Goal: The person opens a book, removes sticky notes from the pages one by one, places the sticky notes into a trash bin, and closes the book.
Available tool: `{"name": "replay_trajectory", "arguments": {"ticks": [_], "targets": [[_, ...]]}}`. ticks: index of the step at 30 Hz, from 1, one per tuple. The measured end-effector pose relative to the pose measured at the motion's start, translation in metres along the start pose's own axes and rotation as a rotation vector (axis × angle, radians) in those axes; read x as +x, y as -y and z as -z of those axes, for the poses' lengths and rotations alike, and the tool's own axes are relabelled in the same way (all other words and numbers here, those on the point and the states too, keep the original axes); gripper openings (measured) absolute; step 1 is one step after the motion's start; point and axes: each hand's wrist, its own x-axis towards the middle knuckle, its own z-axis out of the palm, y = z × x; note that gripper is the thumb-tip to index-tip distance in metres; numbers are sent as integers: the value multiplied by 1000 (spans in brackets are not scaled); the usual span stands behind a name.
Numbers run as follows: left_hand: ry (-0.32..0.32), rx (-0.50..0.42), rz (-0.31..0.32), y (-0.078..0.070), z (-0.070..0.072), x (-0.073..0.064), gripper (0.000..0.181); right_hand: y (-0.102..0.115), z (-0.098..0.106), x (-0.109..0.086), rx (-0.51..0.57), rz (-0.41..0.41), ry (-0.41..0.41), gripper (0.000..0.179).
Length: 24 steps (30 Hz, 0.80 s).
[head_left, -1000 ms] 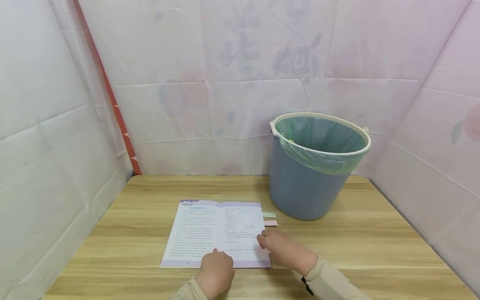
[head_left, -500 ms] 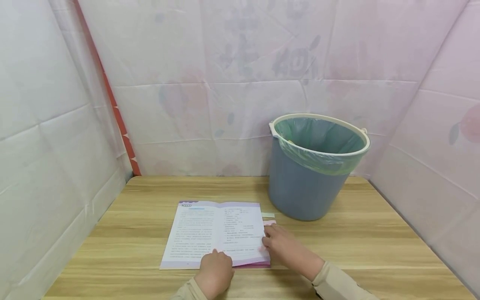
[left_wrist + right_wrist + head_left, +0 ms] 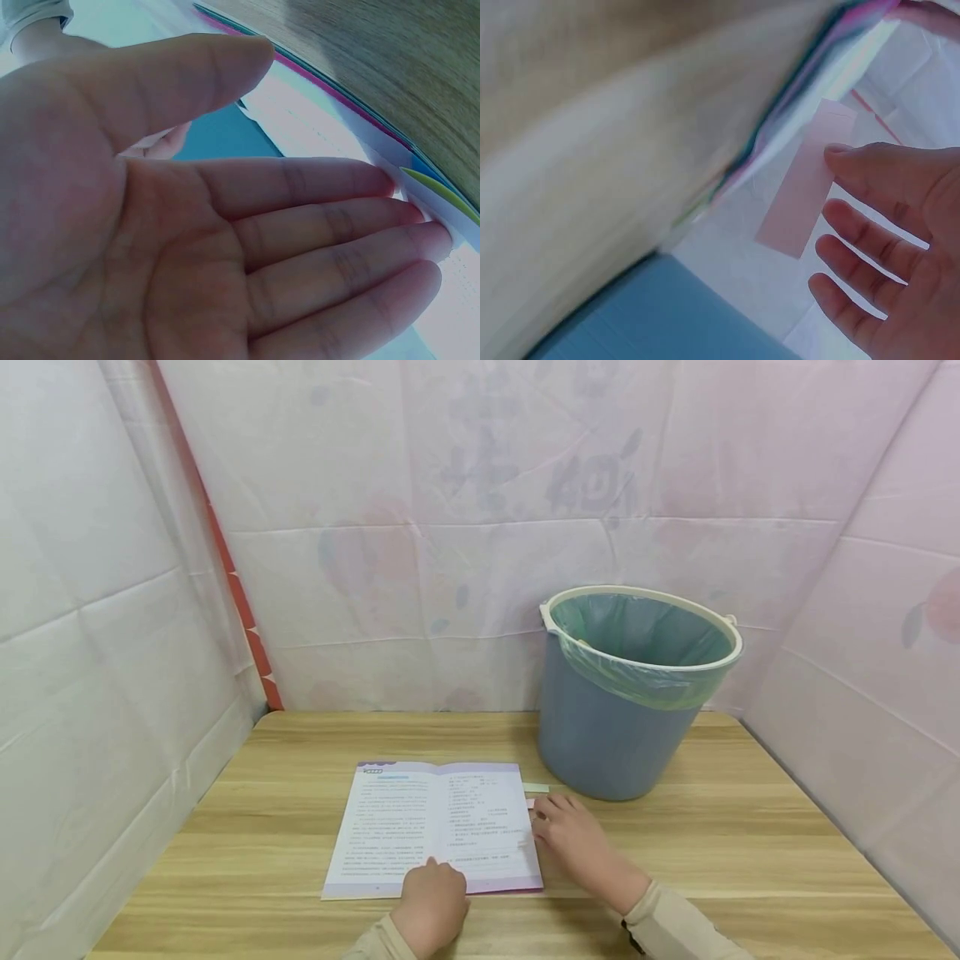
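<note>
An open book [image 3: 393,827] with printed white pages and purple margins lies on the table. Across its lower edge near the middle rests my left hand [image 3: 431,902]; in the left wrist view its fingers [image 3: 330,247] are straight over the page. At the book's right edge is my right hand [image 3: 577,843]. The right wrist view shows its thumb and index finger pinching a pink paper strip [image 3: 802,184], the other fingers loosely bent. A pale green paper tab [image 3: 536,787] sticks out from the book's right side, just beyond the right hand.
A blue-grey bucket [image 3: 607,735] with a white rim and a green plastic liner stands at the table's back right, behind the right hand. Pale printed cloth [image 3: 480,568] hangs behind and on both sides of the wooden table [image 3: 262,827].
My right hand has moved up along the book's right edge to the pink strip, now mostly covering it. The right page's lower corner lifted, then lowered. My left hand stays put.
</note>
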Motion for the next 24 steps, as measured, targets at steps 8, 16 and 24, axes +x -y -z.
{"name": "replay_trajectory", "arguments": {"ticks": [8, 16, 24], "targets": [[36, -9, 6, -1, 2, 0, 38, -21, 46, 24, 32, 16, -255, 14], [27, -3, 2, -1, 3, -1, 37, -54, 118, 69, 31, 59, -747, 16], [35, 0, -12, -1, 5, -2, 37, -102, 148, 82, -35, -256, -733, 6]]}}
